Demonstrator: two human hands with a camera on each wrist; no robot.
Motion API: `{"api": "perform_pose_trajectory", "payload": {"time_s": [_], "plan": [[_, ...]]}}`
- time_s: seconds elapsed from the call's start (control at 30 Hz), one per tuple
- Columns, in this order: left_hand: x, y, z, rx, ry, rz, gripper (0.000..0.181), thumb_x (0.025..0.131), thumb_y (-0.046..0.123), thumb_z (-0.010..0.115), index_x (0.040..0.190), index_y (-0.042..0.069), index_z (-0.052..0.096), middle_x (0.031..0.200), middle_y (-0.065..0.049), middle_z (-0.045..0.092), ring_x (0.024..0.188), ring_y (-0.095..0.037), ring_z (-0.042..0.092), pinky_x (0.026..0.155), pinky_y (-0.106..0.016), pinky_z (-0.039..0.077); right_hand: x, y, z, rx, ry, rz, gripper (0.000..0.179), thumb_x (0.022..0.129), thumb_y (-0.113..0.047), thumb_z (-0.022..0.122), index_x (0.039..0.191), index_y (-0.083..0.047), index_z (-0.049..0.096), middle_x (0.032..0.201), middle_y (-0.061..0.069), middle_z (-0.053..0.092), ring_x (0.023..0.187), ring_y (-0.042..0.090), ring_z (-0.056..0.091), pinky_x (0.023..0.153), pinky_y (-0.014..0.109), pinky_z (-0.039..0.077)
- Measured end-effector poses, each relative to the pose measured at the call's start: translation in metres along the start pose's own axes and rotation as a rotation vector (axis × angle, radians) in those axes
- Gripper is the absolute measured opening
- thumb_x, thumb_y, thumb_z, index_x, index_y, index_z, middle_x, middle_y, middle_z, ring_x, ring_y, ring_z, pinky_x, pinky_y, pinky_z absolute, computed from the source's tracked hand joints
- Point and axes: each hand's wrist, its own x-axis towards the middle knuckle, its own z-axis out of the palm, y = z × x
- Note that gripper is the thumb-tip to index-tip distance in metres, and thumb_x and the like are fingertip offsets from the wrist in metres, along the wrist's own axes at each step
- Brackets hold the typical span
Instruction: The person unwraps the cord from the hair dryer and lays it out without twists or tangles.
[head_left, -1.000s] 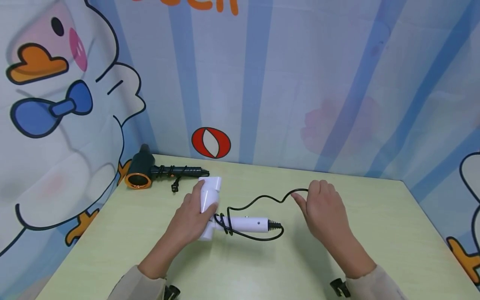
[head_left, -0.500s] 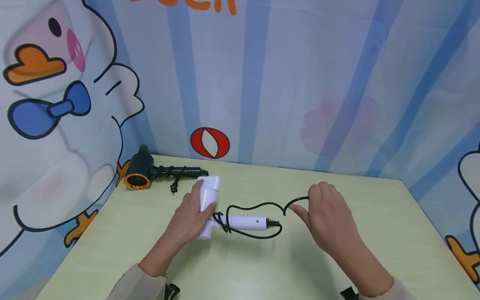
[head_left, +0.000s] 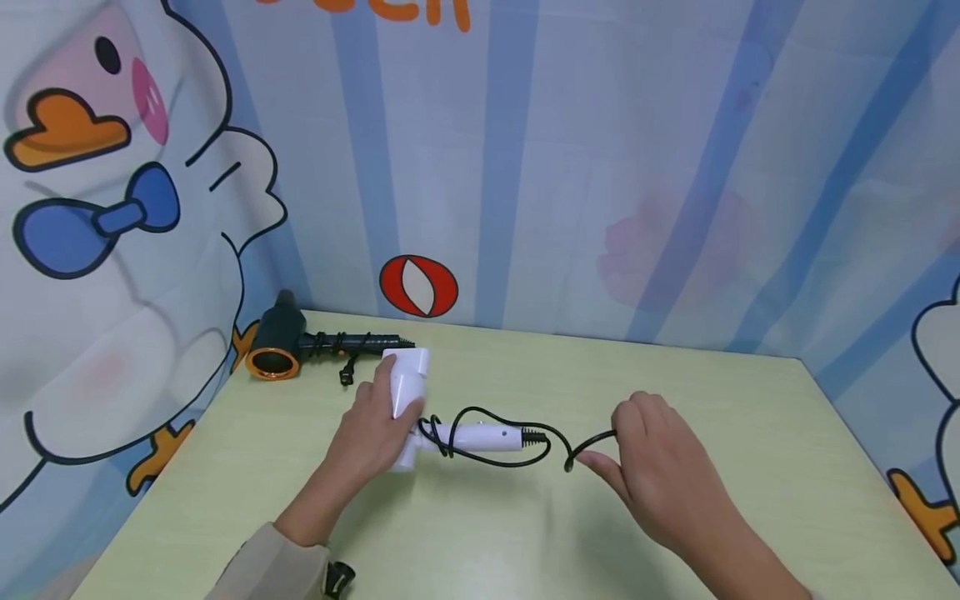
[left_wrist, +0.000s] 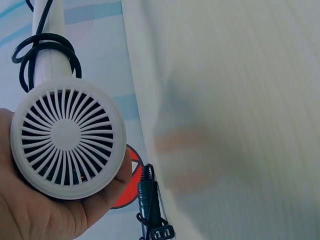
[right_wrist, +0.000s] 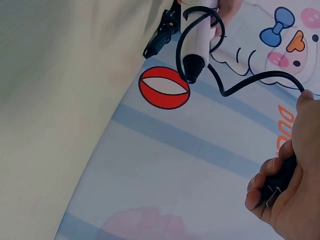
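My left hand (head_left: pixel 372 433) grips the barrel of a pale lavender hair dryer (head_left: pixel 480 437), its handle pointing right. The left wrist view shows the slotted round intake grille (left_wrist: pixel 66 135) facing the camera, with fingers behind it. A black cord (head_left: pixel 510 464) loops around the handle and runs across to my right hand (head_left: pixel 667 479). In the right wrist view those fingers curl round the black plug (right_wrist: pixel 281 182), its metal prongs showing, and the cord passes by the thumb. The hair dryer is held above the table, over its shadow.
A dark hair dryer (head_left: pixel 277 337) with an orange ring lies at the table's back left, its cord wrapped round the handle. The pale table (head_left: pixel 712 392) meets a printed cloth backdrop (head_left: pixel 570 208) behind and at the sides.
My right hand has come down and nearer, bringing the cord lower, and the cord now bends sharply beside the thumb. The left hand and lavender hair dryer have shifted slightly left and up in view.
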Motion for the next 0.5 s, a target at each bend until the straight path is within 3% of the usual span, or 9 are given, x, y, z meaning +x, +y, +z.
{"api": "perform_pose_trajectory", "payload": {"time_s": [0.5], "plan": [[0.003,-0.002,0.0,0.008,0.013,-0.02,0.08,0.1,0.044,0.055,0.161,0.017,0.012,0.133,-0.024,0.046,0.099,-0.038,0.061,0.072,-0.049,0.057,-0.016,0.0,-0.008,0.073,-0.03,-0.057,0.051,0.102,-0.062,0.038,0.088,-0.013,0.044,0.083,-0.008,0.032,0.073,0.005,0.025,0.067,0.023,0.03]]}}
